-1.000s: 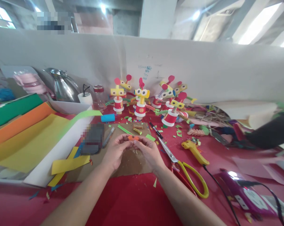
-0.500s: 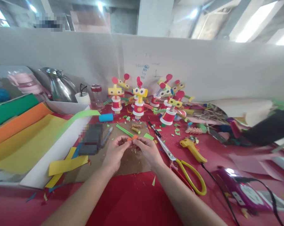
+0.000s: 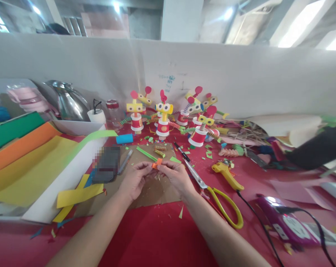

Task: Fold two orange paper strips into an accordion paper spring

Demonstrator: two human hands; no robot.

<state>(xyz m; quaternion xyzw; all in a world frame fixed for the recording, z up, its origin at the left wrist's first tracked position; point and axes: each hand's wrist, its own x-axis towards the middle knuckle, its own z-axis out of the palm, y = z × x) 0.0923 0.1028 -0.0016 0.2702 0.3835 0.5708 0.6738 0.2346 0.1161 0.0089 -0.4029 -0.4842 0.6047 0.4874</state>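
Between my fingertips is a small piece of orange paper [image 3: 157, 163], apparently folded. My left hand [image 3: 136, 178] pinches it from the left, and my right hand [image 3: 175, 175] grips its other side between thumb and finger. Both hands hover over a brown cardboard sheet [image 3: 151, 194]. Just beyond them lie a green paper strip [image 3: 146, 153], two folded paper springs [image 3: 160, 151] and a green paper scrap [image 3: 175, 159]. Scissors with yellow handles [image 3: 226, 207] rest right of my right hand, with a black pen [image 3: 181, 151] near their tip.
Several paper-cup figures [image 3: 163, 127] stand at the back. On the right are a yellow glue gun [image 3: 227, 176] and a purple power strip [image 3: 287, 222] with cables. A white box [image 3: 64, 181] of coloured paper, yellow strips [image 3: 80, 195] and a dark phone [image 3: 106, 165] lie left.
The orange paper has turned between my fingers and more of it shows, one end now pointing up. My left fingers have shifted slightly. The view has moved a little.
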